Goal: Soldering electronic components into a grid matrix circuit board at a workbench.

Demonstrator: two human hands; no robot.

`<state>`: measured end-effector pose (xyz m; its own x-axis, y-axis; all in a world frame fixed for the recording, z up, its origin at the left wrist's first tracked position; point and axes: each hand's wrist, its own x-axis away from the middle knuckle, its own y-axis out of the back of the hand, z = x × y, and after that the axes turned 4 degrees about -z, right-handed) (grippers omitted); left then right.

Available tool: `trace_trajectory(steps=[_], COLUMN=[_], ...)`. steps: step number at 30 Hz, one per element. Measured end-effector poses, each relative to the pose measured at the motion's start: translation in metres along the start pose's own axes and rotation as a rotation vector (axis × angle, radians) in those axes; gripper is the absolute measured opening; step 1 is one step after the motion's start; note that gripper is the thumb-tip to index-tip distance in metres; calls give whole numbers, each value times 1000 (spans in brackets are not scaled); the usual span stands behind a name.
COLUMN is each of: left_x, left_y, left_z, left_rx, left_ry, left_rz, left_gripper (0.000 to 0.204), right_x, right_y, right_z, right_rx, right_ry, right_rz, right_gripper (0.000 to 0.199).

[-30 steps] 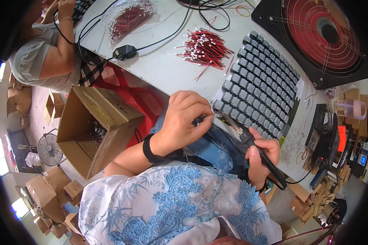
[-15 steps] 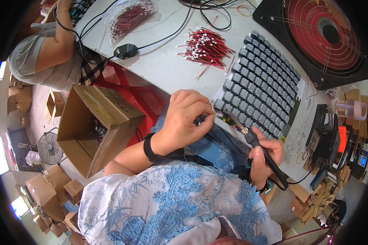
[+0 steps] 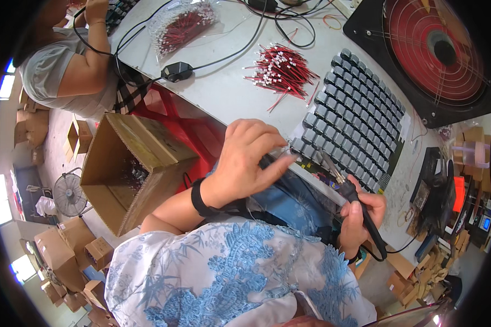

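My right hand (image 3: 363, 215) grips a soldering iron (image 3: 365, 218) by its black handle. The iron's metal tip points up and left over the near edge of a block of grey-and-black small parts (image 3: 354, 114), set out in tight rows on the table. My left hand (image 3: 251, 158) is at the near left corner of these rows, thumb and forefinger stretched out and apart. Its fingertips are close to the corner part; whether they touch it I cannot tell. Beyond the hands lies a pile of red-and-black wires with white connectors (image 3: 283, 71).
A clear bag of similar wires (image 3: 185, 27) and a black cable with an inline switch (image 3: 177, 71) lie farther back. A black-framed fan (image 3: 442, 49) stands at the right. An open cardboard box (image 3: 131, 174) sits left of my left arm. Another person's arm (image 3: 87, 65) is at the far left.
My left thumb has opened away from the curled fingers. The right hand and soldering iron have shifted slightly right and down. The view has tilted a little, so the table sits lower.
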<state>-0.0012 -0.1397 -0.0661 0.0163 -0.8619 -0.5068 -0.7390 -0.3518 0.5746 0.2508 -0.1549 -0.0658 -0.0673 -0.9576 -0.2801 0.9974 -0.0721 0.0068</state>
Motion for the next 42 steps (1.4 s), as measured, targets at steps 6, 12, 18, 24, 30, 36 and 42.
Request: trace_trajectory(steps=[6, 12, 18, 24, 30, 36, 42], left_x=[-44, -87, -106, -88, -15, 10, 12], left_y=[22, 18, 20, 32, 15, -9, -11], left_z=[33, 44, 45, 7, -16, -13, -9], left_rx=[-337, -577, -695, -33, 352, 205, 185], left_ry=[-143, -742, -934, -107, 357, 173, 182], left_rz=[117, 482, 654, 469, 332, 80, 54], left_gripper=[29, 15, 12, 9, 7, 9, 11], right_x=[3, 5, 1, 4, 7, 12, 6], right_y=[6, 9, 13, 20, 16, 11, -4], right_z=[5, 3, -1, 2, 0, 0, 8], right_rx=[-13, -40, -29, -8, -58, -63, 31], right_ry=[-57, -121, 19, -6, 0, -85, -76], right_rz=[-13, -67, -93, -139, 18, 76, 90], right_gripper=[19, 19, 17, 17, 21, 22, 12])
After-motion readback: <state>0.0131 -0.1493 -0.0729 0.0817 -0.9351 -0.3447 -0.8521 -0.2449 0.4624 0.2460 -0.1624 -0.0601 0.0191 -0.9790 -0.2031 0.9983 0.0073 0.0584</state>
